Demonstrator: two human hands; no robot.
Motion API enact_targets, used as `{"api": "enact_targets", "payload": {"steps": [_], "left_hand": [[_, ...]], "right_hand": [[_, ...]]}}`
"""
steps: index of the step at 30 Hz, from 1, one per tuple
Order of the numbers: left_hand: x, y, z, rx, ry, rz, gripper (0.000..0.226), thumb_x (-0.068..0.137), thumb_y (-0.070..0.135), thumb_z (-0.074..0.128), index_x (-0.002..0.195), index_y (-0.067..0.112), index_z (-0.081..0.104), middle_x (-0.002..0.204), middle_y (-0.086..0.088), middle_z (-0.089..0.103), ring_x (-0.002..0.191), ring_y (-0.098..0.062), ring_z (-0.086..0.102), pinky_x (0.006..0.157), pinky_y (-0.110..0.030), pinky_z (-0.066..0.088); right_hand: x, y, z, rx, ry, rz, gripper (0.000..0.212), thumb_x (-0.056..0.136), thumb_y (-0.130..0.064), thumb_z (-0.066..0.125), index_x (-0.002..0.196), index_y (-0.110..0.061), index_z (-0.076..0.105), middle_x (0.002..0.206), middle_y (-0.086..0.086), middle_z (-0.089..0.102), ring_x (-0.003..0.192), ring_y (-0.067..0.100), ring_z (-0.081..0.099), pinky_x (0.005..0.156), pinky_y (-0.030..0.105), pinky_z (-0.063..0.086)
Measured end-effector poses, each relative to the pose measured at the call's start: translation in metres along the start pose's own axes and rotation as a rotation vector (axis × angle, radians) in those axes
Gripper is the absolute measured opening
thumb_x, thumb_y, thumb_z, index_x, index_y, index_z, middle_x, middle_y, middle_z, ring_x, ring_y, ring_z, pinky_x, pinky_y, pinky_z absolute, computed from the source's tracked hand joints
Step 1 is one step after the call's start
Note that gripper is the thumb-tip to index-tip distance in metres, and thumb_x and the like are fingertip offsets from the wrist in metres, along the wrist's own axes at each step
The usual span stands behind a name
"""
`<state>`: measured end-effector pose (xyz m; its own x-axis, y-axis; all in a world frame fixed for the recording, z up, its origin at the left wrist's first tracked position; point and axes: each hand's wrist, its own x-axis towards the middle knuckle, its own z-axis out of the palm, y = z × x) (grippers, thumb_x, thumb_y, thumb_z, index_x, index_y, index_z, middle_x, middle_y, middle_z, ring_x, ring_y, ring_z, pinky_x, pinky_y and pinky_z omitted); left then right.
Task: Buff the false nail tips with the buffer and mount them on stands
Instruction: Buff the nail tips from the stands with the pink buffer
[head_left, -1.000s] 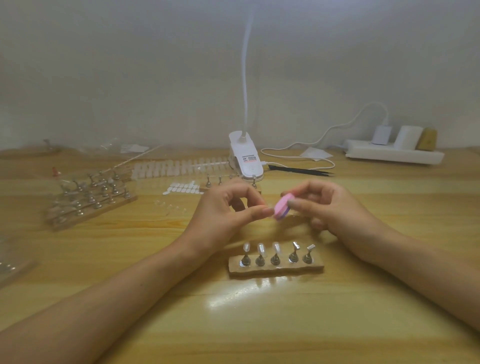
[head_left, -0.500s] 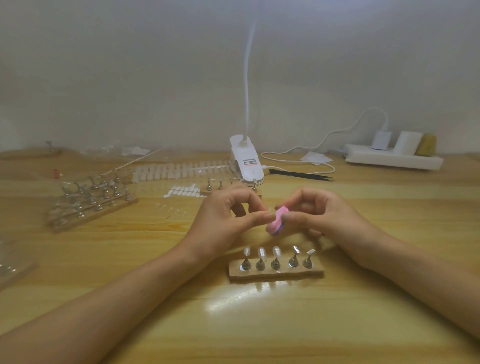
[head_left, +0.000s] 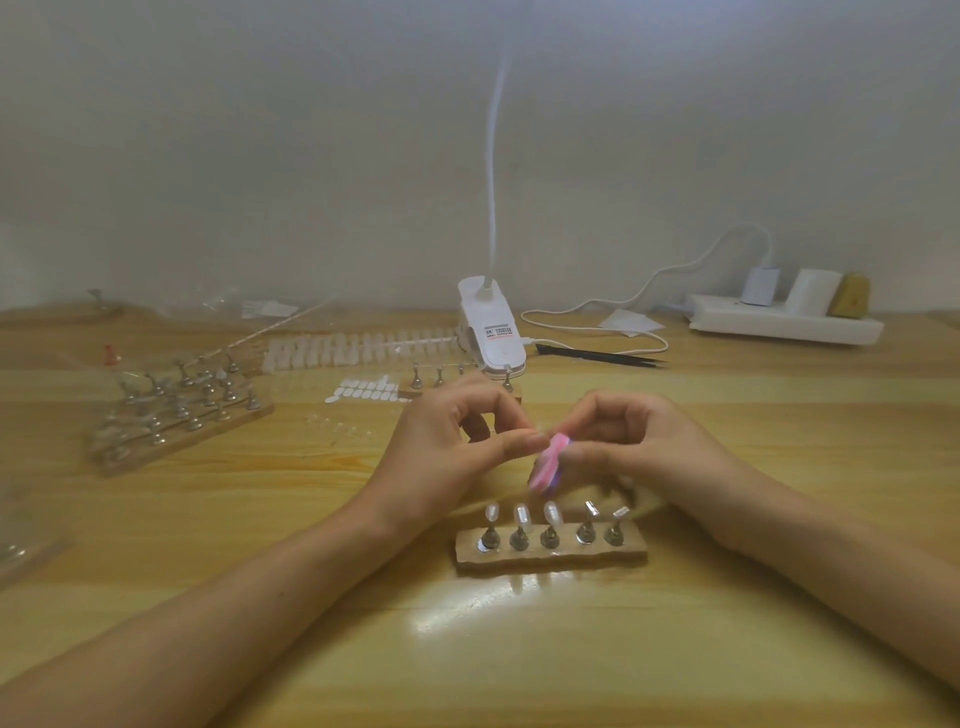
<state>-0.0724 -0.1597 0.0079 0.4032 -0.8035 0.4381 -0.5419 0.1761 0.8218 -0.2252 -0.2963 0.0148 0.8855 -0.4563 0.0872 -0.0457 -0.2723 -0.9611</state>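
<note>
Wood counter (head_left: 311, 519), pale wall behind. Both forearms angle inward and the hands meet above the stand block (head_left: 550, 553). Right hand (head_left: 644, 447): fingers curled round the tilted pink buffer (head_left: 549, 465). Left hand (head_left: 452, 441): thumb and forefinger pinch a nail tip (head_left: 538, 432), barely visible, against the buffer's upper end.

The pink buffer (head_left: 549, 464) is motion-blurred; fingertips of the left hand (head_left: 447, 447) hide the false nail tip they pinch.
</note>
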Motion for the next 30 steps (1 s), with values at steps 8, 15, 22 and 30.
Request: {"api": "enact_targets", "payload": {"steps": [8, 15, 22, 30], "left_hand": [[0.0001, 0.0004, -0.0005, 0.000, -0.001, 0.007, 0.020, 0.068, 0.040, 0.075, 0.067, 0.021, 0.069, 0.075, 0.017, 0.062, 0.065, 0.001, 0.049, 0.065, -0.011, 0.041], [-0.0009, 0.0020, 0.0002, 0.036, -0.029, 0.015, 0.016, 0.074, 0.031, 0.079, 0.067, 0.022, 0.068, 0.075, 0.018, 0.060, 0.066, 0.000, 0.047, 0.064, -0.011, 0.040], [-0.0003, 0.0008, -0.0001, 0.022, -0.021, 0.016, 0.015, 0.076, 0.023, 0.080, 0.067, 0.023, 0.068, 0.075, 0.016, 0.061, 0.066, 0.001, 0.048, 0.065, -0.010, 0.040], [-0.0001, 0.0019, 0.0002, -0.021, -0.007, 0.003, 0.015, 0.071, 0.034, 0.077, 0.067, 0.023, 0.068, 0.074, 0.016, 0.061, 0.067, 0.001, 0.050, 0.066, -0.010, 0.041]], "right_hand": [[0.0007, -0.0026, -0.0002, 0.003, -0.025, 0.019, 0.026, 0.070, -0.032, 0.079, 0.087, -0.015, 0.069, 0.092, 0.006, 0.078, 0.079, 0.012, 0.073, 0.058, 0.021, 0.047], [0.0005, -0.0017, -0.0013, -0.005, -0.034, 0.003, 0.026, 0.071, -0.033, 0.078, 0.088, -0.015, 0.069, 0.091, 0.005, 0.078, 0.072, 0.008, 0.070, 0.060, 0.026, 0.045], [0.0005, -0.0009, 0.0002, 0.009, -0.010, -0.003, 0.026, 0.072, -0.034, 0.077, 0.089, -0.016, 0.070, 0.090, 0.003, 0.078, 0.070, 0.006, 0.069, 0.050, 0.015, 0.043], [0.0000, -0.0015, 0.0004, 0.022, 0.037, -0.003, 0.023, 0.071, -0.034, 0.077, 0.087, -0.019, 0.070, 0.093, 0.003, 0.079, 0.075, 0.015, 0.069, 0.056, 0.021, 0.044]]}}
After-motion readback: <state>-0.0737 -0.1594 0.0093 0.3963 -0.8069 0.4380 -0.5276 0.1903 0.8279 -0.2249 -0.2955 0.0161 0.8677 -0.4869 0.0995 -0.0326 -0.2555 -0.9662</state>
